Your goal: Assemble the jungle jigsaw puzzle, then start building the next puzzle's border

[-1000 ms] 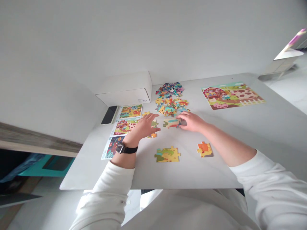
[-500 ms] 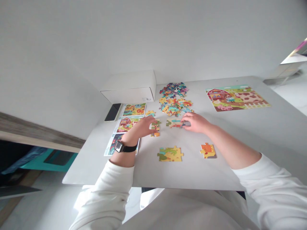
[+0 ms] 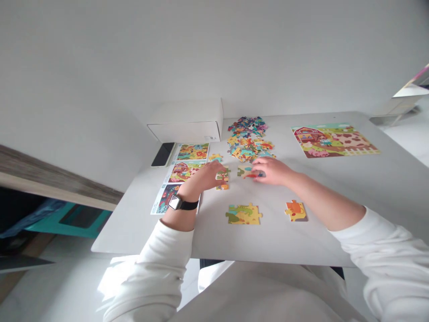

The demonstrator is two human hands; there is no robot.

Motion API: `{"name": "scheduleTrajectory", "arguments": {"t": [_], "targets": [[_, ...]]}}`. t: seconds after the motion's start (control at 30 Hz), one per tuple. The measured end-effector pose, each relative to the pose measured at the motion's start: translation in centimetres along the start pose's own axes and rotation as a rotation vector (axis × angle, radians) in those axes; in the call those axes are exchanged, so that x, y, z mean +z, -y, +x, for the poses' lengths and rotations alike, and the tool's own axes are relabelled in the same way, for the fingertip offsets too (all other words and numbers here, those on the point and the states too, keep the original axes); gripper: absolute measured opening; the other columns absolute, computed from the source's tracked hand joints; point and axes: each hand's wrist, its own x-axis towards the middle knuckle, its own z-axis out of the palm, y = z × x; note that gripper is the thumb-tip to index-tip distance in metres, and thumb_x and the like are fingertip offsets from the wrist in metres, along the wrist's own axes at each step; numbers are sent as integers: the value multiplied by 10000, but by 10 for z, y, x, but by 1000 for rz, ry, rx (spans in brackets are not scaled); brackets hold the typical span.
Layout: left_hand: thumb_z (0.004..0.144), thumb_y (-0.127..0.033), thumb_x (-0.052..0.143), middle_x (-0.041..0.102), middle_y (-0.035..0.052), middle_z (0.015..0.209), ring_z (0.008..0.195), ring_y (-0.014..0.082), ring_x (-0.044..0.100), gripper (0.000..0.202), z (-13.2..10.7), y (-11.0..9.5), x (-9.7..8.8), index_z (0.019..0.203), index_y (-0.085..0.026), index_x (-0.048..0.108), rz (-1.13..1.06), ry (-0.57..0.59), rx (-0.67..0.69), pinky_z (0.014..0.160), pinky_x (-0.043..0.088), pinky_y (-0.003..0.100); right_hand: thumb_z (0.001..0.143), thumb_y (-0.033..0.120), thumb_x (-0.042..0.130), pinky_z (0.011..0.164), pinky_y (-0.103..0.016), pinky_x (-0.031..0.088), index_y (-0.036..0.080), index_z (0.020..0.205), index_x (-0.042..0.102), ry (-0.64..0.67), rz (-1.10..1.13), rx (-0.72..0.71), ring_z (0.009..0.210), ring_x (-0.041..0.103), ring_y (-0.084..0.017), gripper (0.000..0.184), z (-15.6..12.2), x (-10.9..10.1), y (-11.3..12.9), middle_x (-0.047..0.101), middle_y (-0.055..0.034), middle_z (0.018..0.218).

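A printed picture sheet (image 3: 181, 176) lies on the white table (image 3: 134, 223), beside a black phone (image 3: 163, 154). The left hand (image 3: 204, 175), wearing a black-strapped smartwatch (image 3: 176, 202), has its fingertips (image 3: 219, 168) at a small jigsaw cluster (image 3: 223, 178). The right hand (image 3: 271, 172), apart but near, rests on a jigsaw section (image 3: 247, 172); grip on either cannot be confirmed. A loose jigsaw pile (image 3: 250, 145) lies beyond. A completed farm jigsaw (image 3: 335, 141) lies far right.

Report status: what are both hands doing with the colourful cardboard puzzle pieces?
Left hand touching green-and-orange cardboard puzzle pieces. Right hand on cream cardboard puzzle piece. Loose colourful puzzle pile beyond, not blocking.
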Motion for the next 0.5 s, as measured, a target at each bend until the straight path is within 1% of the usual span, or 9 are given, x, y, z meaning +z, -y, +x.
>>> {"name": "scheduleTrajectory", "arguments": {"t": [0.1,0.23,0.37,0.5], "targets": [[948,-386,756,701,105,1368,1287,309,675,374,0,1,3,1293,-239,747,2,-17,13,1143,534,439,900,370,829,1010,-461,571,265,1029,823,64,-18,-13,1199,704,-320,166,6,-1,1,764,-92,1320],[948,-368,756,703,110,1365,1309,311,659,376,1,0,5,1296,-228,741,5,-20,14,1161,518,442,892,380,838,996,-442,557,274,1005,832,97,-47,-29,1154,708,-317,154,9,-3,0,795,-85,1200],[955,-356,747,704,109,1363,1311,308,656,356,1,-3,4,1288,-229,741,13,-27,14,1175,507,438,898,343,826,957,-410,541,258,1002,829,136,-85,-45,1064,717,-299,134,13,-7,3,791,-89,1106],[951,-354,750,711,106,1330,1262,302,678,347,1,-4,2,1272,-223,738,11,-21,19,1145,524,435,919,292,787,899,-378,526,232,929,799,192,-133,-44,1020,718,-281,62,19,-8,7,777,-94,1066]]}}
